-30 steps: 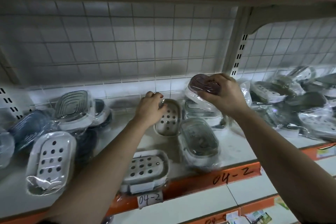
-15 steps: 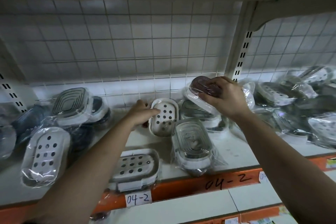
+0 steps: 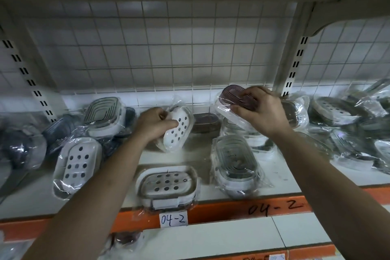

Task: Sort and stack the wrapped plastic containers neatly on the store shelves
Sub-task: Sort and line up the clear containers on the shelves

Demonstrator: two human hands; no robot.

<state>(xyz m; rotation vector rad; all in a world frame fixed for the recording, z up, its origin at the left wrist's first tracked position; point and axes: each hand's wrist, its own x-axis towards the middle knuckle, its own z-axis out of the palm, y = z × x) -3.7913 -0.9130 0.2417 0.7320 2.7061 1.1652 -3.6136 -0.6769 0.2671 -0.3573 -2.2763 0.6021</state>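
Note:
My left hand [image 3: 155, 123] grips a wrapped white container with a holed base [image 3: 179, 129], tilted up off the white shelf [image 3: 190, 160] near its back. My right hand [image 3: 261, 112] holds a wrapped container with a dark ribbed lid [image 3: 231, 97] above a clear-lidded one [image 3: 234, 131]. A brown container [image 3: 205, 122] lies at the back between my hands. In front lie a clear-lidded container [image 3: 235, 162] and a holed one [image 3: 166, 186] at the shelf's edge.
More wrapped containers are heaped at the left [image 3: 78, 160] and on the right section [image 3: 348, 124]. A wire grid [image 3: 168, 48] backs the shelf. An upright post [image 3: 293, 74] divides the sections. The orange front rail carries a 04-2 label [image 3: 173, 219].
My left hand has closed on the holed white container and lifted and tilted it leftwards, uncovering a brown container behind. My right hand has kept holding the dark-lidded container in about the same place.

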